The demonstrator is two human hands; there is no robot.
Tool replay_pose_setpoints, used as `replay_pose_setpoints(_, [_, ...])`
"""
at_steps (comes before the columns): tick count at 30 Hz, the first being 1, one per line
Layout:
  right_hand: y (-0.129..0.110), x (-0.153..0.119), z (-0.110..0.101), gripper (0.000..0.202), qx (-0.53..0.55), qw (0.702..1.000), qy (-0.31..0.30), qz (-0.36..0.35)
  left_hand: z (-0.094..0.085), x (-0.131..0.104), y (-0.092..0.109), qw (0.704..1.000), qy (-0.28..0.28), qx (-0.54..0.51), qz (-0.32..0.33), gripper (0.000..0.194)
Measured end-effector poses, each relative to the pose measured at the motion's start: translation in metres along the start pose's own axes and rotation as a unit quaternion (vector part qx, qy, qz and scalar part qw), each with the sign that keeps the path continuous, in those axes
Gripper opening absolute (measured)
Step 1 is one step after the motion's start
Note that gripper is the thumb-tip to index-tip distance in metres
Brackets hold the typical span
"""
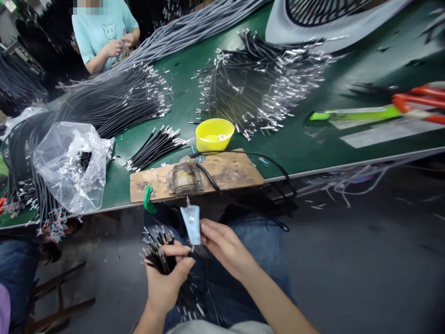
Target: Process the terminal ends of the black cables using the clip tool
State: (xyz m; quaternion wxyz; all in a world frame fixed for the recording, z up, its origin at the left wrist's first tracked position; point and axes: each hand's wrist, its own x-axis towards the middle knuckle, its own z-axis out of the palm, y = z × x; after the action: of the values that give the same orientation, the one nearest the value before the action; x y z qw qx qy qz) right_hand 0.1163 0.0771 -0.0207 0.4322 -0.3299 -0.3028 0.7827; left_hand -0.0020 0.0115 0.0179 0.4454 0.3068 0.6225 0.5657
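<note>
Short black cable bundle point(158, 255) with silvery tips, seen in the left hand point(163, 285) over the lap, below the near edge of a green-topped table point(306, 153). From left to right: a crumpled clear plastic bag point(71, 162) lies near the table edge, against a thick spread of long black cables point(114, 104). Behind these stands a person in a light blue T-shirt point(100, 39), both hands raised at the chest; long grey cables point(187, 32) run diagonally along the far side. Next, a small fan of short black cable pieces point(158, 148) rests behind a brown wooden board point(231, 169) with a green clamp-like handle point(149, 199) at its front. Left-hand fingers are closed around the bundle, thumb and forefinger nearly meeting at a pale tip. On the board sits a grimy cylindrical motor point(184, 178), its shaft bearing a light blue tapered piece point(191, 225). Right-hand point(224, 248) fingers are bent at this piece's right edge; whether they grip it cannot be told. Behind the board stand a yellow oval bowl point(214, 134) and a heap of silver-tipped black cables point(267, 86). Far right: a lime-green cutter point(358, 113) and blurred orange-handled tools point(420, 99).
</note>
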Motion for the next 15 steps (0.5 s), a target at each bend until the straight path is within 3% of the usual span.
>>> replay_pose_setpoints(3, [0.001, -0.007, -0.006, 0.031, -0.128, 0.989, 0.044, -0.055, 0.000, -0.002, -0.016, 0.999, -0.002, 0.006, -0.052, 0.012])
replay_pose_setpoints(5, [0.004, -0.010, -0.009, 0.024, -0.231, 0.965, 0.050, -0.116, 0.000, -0.005, -0.029, 0.996, -0.001, 0.025, -0.086, 0.011])
replay_pose_setpoints(7, [0.009, -0.012, -0.011, 0.015, -0.334, 0.929, 0.013, -0.157, 0.000, -0.010, -0.042, 0.995, 0.009, 0.034, -0.099, 0.016])
replay_pose_setpoints(10, [0.018, -0.016, -0.010, 0.009, -0.430, 0.885, -0.065, -0.165, -0.006, -0.016, -0.057, 0.997, -0.006, 0.008, -0.082, 0.029])
replay_pose_setpoints(12, [0.022, -0.018, -0.009, 0.005, -0.448, 0.872, -0.091, -0.175, -0.010, -0.017, -0.062, 0.995, -0.045, -0.010, -0.086, 0.024])
replay_pose_setpoints(15, [0.025, -0.019, -0.007, 0.017, -0.445, 0.865, -0.091, -0.211, -0.012, -0.016, -0.062, 0.991, -0.072, -0.020, -0.110, 0.027])
